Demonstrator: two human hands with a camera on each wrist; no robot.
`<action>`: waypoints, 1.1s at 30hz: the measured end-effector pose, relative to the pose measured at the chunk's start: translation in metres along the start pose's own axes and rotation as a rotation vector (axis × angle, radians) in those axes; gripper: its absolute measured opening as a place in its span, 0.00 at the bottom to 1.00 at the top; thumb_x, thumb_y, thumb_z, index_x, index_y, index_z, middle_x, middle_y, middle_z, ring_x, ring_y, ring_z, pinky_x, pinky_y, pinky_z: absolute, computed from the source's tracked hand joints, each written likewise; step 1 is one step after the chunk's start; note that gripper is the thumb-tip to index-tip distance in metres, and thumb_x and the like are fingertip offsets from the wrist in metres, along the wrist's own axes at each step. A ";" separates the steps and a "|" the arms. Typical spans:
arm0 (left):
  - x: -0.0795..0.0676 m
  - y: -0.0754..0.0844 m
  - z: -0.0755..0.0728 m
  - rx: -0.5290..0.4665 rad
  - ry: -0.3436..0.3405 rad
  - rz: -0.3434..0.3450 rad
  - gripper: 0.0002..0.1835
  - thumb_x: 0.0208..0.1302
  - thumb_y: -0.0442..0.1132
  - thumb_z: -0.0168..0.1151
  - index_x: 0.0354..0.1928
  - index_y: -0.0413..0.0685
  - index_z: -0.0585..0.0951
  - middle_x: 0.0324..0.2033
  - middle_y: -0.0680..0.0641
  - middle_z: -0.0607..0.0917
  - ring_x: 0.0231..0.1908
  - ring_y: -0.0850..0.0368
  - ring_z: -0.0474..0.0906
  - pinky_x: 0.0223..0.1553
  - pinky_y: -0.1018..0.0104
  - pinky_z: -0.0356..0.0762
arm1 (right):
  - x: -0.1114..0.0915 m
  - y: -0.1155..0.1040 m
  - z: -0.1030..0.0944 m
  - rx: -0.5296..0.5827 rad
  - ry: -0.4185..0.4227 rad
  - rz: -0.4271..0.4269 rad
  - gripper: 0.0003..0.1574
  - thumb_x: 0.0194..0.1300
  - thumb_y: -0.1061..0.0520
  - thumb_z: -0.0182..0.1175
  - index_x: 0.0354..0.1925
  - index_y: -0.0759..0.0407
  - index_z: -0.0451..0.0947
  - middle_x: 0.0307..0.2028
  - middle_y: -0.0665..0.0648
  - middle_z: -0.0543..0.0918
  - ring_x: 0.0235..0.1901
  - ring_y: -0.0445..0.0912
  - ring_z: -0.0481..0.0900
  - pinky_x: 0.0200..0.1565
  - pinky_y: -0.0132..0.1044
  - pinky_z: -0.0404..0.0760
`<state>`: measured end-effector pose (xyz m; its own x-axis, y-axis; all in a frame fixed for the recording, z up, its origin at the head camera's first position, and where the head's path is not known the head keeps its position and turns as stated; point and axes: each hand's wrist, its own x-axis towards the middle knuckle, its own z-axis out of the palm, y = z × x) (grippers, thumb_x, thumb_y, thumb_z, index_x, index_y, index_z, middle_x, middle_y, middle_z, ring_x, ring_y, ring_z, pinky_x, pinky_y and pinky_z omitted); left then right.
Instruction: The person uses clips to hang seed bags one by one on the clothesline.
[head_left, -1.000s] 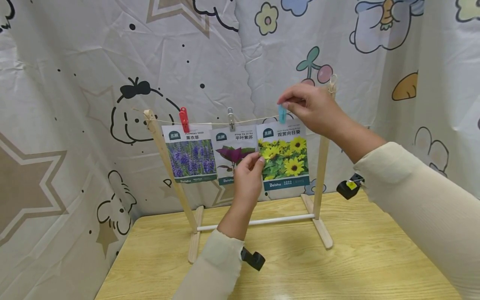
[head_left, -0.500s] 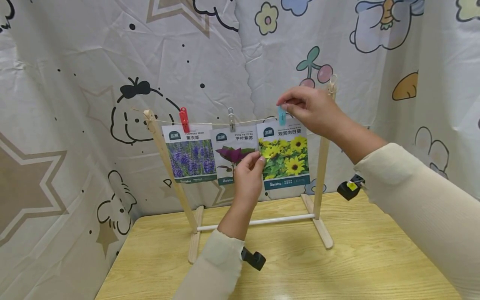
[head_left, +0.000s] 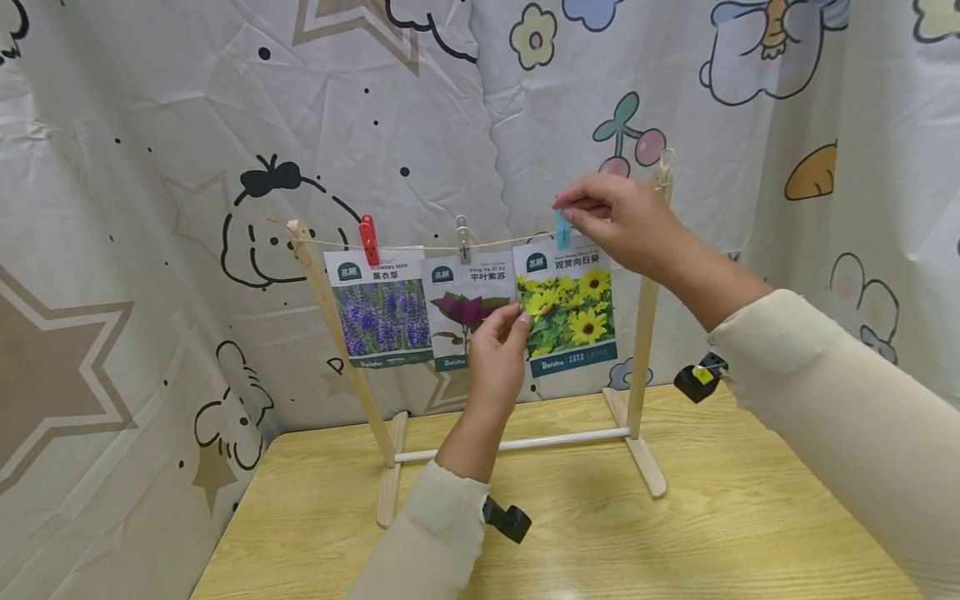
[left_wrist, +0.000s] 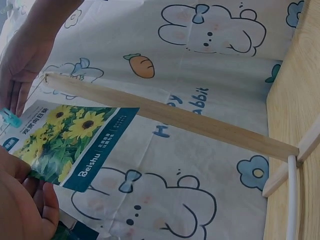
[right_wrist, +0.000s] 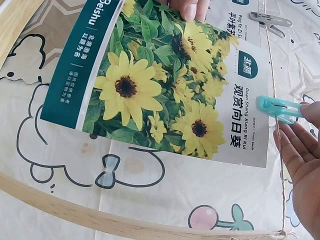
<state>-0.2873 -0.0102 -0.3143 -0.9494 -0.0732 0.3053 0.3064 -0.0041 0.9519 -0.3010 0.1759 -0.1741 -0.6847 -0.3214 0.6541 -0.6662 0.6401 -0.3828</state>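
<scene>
A sunflower seed packet hangs at the right part of a thin string. My left hand pinches this packet by its left edge, in front of the purple-leaf seed packet. At the packet's top edge, my right hand holds a light-blue clothespin between thumb and fingers, on the string. The right wrist view shows the clothespin's nose overlapping the string and reaching toward the packet's white top margin. A grey clothespin holds the purple-leaf packet, and a red clothespin holds the lavender packet.
The string runs between two wooden posts, a left post and a right post. A white rod joins their feet low over the wood-grain table. Behind stands a printed cloth.
The sunflower packet has shifted slightly, its lower edge swinging a little up and left. My right hand has dropped slightly with the light-blue clothespin; my left hand stays nearly still.
</scene>
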 end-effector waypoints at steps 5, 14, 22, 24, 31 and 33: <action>-0.001 -0.004 -0.001 0.019 0.008 0.030 0.14 0.74 0.40 0.59 0.57 0.46 0.83 0.49 0.44 0.86 0.44 0.58 0.80 0.47 0.65 0.81 | -0.001 0.000 0.001 0.001 0.006 0.003 0.15 0.76 0.60 0.56 0.55 0.61 0.81 0.53 0.59 0.83 0.52 0.49 0.84 0.58 0.42 0.82; -0.004 -0.010 -0.003 0.039 0.003 0.065 0.12 0.73 0.38 0.60 0.53 0.43 0.84 0.45 0.42 0.85 0.36 0.61 0.76 0.39 0.71 0.77 | -0.003 0.000 0.001 -0.009 0.006 -0.004 0.16 0.76 0.59 0.56 0.57 0.62 0.80 0.54 0.59 0.82 0.53 0.49 0.82 0.59 0.43 0.81; -0.009 -0.017 -0.006 0.008 -0.010 0.042 0.10 0.74 0.39 0.59 0.51 0.45 0.84 0.43 0.44 0.84 0.41 0.53 0.78 0.41 0.70 0.76 | -0.003 0.001 0.001 -0.003 0.009 -0.029 0.17 0.75 0.59 0.56 0.58 0.63 0.79 0.55 0.59 0.81 0.55 0.49 0.81 0.60 0.41 0.80; -0.010 -0.019 -0.007 -0.002 -0.019 0.025 0.10 0.74 0.39 0.59 0.51 0.46 0.83 0.42 0.45 0.83 0.42 0.52 0.78 0.43 0.69 0.77 | -0.003 0.002 0.001 -0.008 0.014 -0.039 0.17 0.75 0.60 0.56 0.58 0.63 0.79 0.55 0.59 0.81 0.55 0.49 0.82 0.60 0.42 0.80; -0.015 -0.024 -0.007 -0.013 -0.029 0.020 0.10 0.75 0.39 0.58 0.51 0.47 0.83 0.44 0.42 0.83 0.42 0.53 0.79 0.46 0.61 0.79 | -0.005 0.001 0.001 0.002 0.032 -0.041 0.17 0.75 0.60 0.56 0.59 0.63 0.78 0.55 0.60 0.80 0.55 0.50 0.82 0.61 0.46 0.79; -0.016 -0.025 -0.007 -0.015 -0.025 0.026 0.10 0.75 0.39 0.58 0.52 0.45 0.83 0.44 0.41 0.83 0.42 0.51 0.79 0.43 0.66 0.77 | -0.006 0.001 0.001 0.006 0.036 -0.034 0.18 0.75 0.60 0.56 0.59 0.63 0.78 0.55 0.60 0.80 0.55 0.50 0.82 0.62 0.46 0.79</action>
<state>-0.2797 -0.0160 -0.3435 -0.9425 -0.0481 0.3307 0.3318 -0.0176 0.9432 -0.2982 0.1782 -0.1789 -0.6508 -0.3173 0.6898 -0.6907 0.6248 -0.3642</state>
